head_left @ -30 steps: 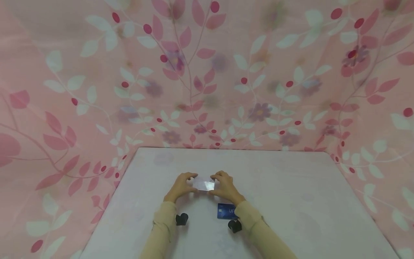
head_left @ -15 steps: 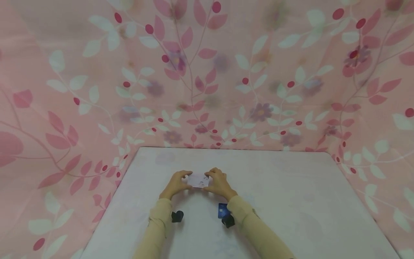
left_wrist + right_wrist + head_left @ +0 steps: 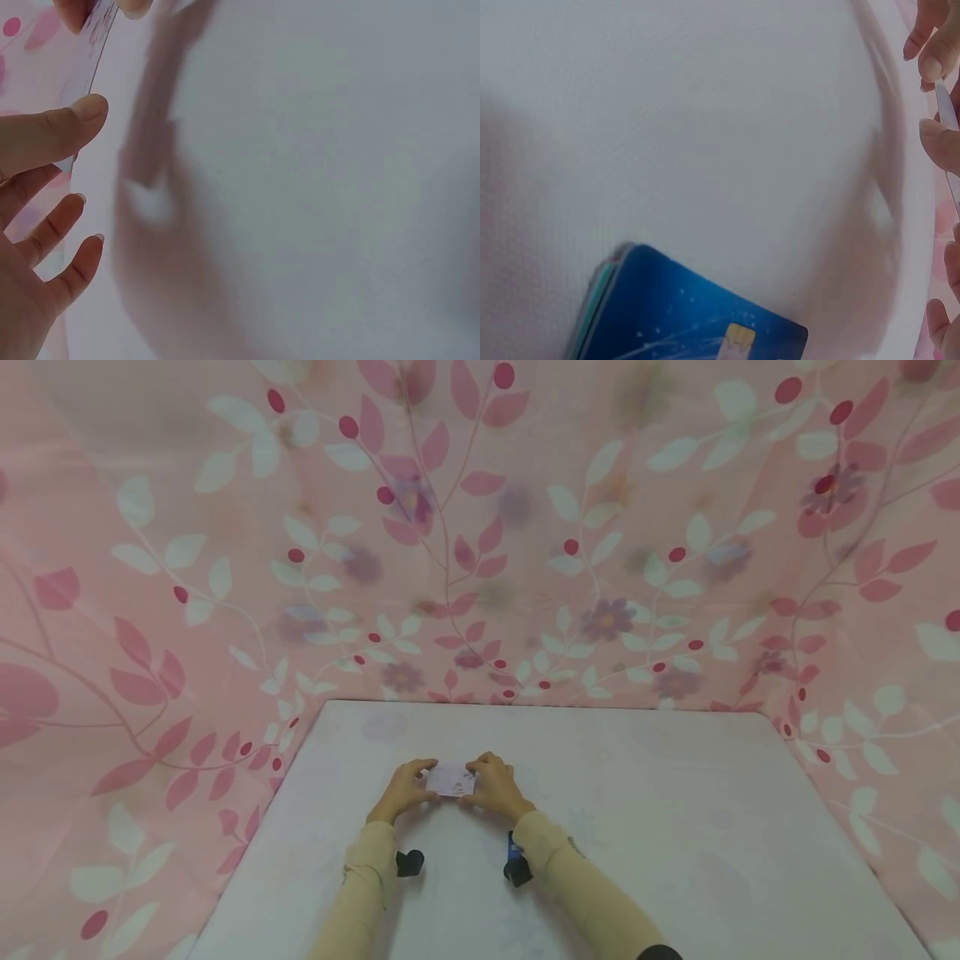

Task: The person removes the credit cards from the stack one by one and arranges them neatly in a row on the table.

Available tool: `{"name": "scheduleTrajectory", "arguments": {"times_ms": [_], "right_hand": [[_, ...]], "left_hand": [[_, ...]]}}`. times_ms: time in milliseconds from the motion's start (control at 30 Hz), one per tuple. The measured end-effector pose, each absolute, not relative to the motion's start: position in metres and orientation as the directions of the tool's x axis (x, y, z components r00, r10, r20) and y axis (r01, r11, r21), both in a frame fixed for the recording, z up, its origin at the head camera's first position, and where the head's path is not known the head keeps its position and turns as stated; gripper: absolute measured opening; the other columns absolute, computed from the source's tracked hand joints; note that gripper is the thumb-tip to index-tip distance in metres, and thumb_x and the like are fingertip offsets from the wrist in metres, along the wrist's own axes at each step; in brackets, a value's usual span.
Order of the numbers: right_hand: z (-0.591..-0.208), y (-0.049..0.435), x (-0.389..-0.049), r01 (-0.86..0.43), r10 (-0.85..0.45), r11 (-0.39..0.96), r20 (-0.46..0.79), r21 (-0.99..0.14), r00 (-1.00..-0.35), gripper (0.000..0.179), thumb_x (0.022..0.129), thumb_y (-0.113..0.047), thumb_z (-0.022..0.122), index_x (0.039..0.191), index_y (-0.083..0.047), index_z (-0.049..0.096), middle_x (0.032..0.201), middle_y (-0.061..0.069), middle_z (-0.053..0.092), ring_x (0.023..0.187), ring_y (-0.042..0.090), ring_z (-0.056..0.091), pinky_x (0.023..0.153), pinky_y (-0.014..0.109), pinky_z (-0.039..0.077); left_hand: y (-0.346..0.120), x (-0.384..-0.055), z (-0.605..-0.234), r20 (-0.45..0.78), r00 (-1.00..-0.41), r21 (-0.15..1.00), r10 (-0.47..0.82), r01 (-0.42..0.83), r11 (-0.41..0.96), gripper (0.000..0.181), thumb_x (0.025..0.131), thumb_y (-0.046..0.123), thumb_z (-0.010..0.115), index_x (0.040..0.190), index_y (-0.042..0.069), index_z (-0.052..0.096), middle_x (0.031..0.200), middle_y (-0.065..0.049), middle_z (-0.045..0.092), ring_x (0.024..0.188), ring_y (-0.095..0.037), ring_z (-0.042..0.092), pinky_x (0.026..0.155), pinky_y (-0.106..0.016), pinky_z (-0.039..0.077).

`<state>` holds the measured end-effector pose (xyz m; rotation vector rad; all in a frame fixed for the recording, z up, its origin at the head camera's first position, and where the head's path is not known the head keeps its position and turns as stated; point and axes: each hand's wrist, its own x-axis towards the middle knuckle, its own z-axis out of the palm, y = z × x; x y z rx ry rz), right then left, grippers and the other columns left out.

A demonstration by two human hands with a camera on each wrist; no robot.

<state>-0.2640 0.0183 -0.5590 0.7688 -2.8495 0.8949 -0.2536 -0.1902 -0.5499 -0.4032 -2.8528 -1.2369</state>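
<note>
A thin, pale card [image 3: 450,779] with faint printed marks is held up above the white table, pinched at both short ends. My left hand [image 3: 403,789] grips its left end between thumb and index finger; in the left wrist view the thumb [image 3: 56,135] presses the near face while the other fingers spread loosely below. At the right end, my right hand [image 3: 497,787] pinches it the same way. The right wrist view catches the card's thin edge [image 3: 946,109] between both hands.
A blue bank card [image 3: 697,315] with a gold chip lies on the table [image 3: 645,827] under my right wrist, over something teal-edged. Black wrist cameras [image 3: 409,863] hang below the sleeves. A pink floral curtain [image 3: 525,568] surrounds the table.
Both hands have moved left together with the pale card. Its bright glare is gone, so the print shows. My right sleeve and wrist camera now cover most of the blue card.
</note>
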Motion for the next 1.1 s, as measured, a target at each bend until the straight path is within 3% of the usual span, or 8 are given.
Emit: {"name": "scheduleTrajectory", "arguments": {"times_ms": [367, 600, 1100], "right_hand": [[-0.557, 0.007, -0.263, -0.45, -0.446, 0.723, 0.145, -0.525, -0.883, 0.063, 0.066, -0.033, 0.084, 0.116, -0.002, 0.063, 0.109, 0.011, 0.054, 0.102, 0.026, 0.05, 0.084, 0.042, 0.036], [-0.565, 0.001, -0.259, -0.398, -0.416, 0.741, 0.097, -0.541, -0.904, 0.059, 0.068, -0.029, 0.083, 0.116, -0.002, 0.063, 0.109, 0.009, 0.054, 0.1, 0.024, 0.05, 0.085, 0.04, 0.037], [-0.575, 0.003, -0.257, -0.414, -0.441, 0.78, 0.057, -0.47, -0.896, 0.057, 0.077, -0.04, 0.075, 0.12, -0.005, 0.062, 0.115, 0.007, 0.053, 0.104, 0.022, 0.048, 0.085, 0.038, 0.034]], "left_hand": [[-0.199, -0.255, -0.56, 0.078, -0.975, 0.728, 0.207, 0.198, 0.656, 0.062, 0.06, -0.001, 0.081, 0.118, -0.008, 0.058, 0.118, -0.025, 0.059, 0.105, -0.041, 0.055, 0.094, -0.051, 0.041], [-0.201, -0.255, -0.572, 0.085, -0.976, 0.701, 0.199, 0.2, 0.685, 0.06, 0.059, -0.001, 0.081, 0.115, -0.008, 0.06, 0.102, -0.022, 0.06, 0.096, -0.035, 0.054, 0.089, -0.048, 0.043], [-0.201, -0.255, -0.575, 0.029, -0.979, 0.667, 0.201, 0.168, 0.726, 0.057, 0.062, 0.003, 0.08, 0.115, -0.004, 0.061, 0.102, -0.022, 0.059, 0.096, -0.035, 0.051, 0.088, -0.05, 0.04]]}}
